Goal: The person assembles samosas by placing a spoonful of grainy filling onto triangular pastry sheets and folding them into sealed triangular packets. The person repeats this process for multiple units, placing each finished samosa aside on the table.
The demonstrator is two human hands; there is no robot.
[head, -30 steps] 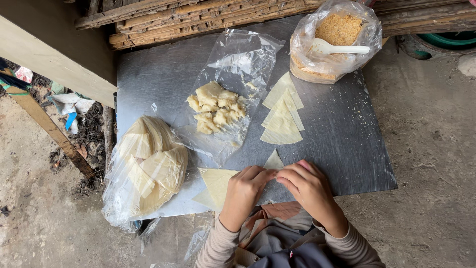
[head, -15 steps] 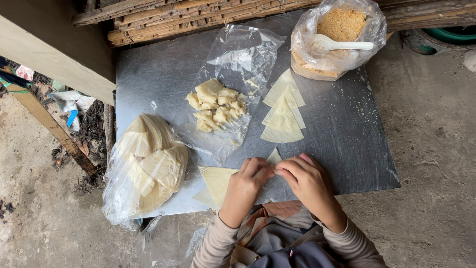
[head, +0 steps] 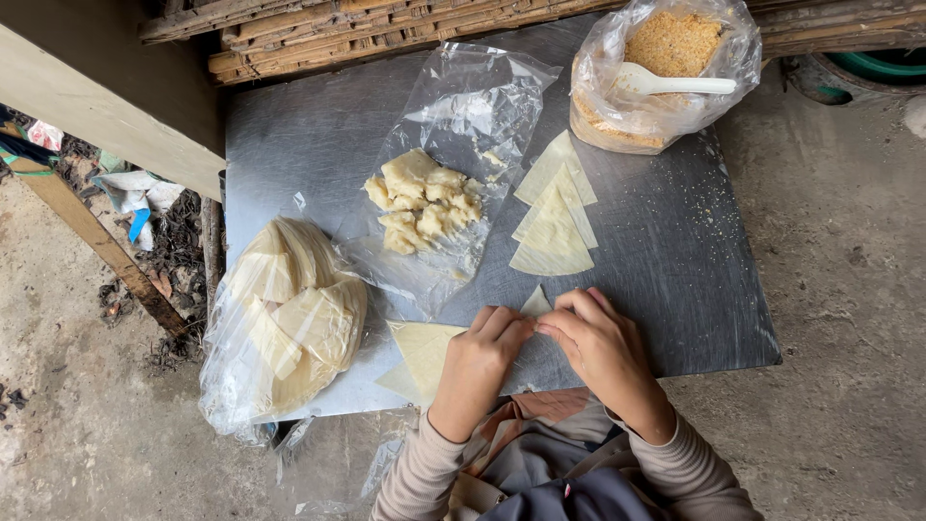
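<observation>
Both hands, left [head: 479,355] and right [head: 600,349], are pinched on a wrapper [head: 535,303] near the filling [head: 422,201]; edges are best pressed evenly.

Pale cream wrappers [head: 553,230] — grey steel table [head: 318,135] — golden-brown crumbs [head: 672,43], white spoon [head: 670,83].

Both hands meet at the near edge of the metal tabletop [head: 318,145]. Left hand [head: 479,362] and right hand [head: 603,347] pinch one small pale dough triangle [head: 535,304] between fingertips. Stack of triangular wrappers [head: 422,352] just left of left hand. Folded triangles [head: 555,217] beyond. Filling lumps [head: 422,203] on clear plastic sheet [head: 473,106]. Bag of wrappers [head: 285,323] far left; bag of crumbs [head: 666,72] with white spoon [head: 675,84] at far right.
</observation>
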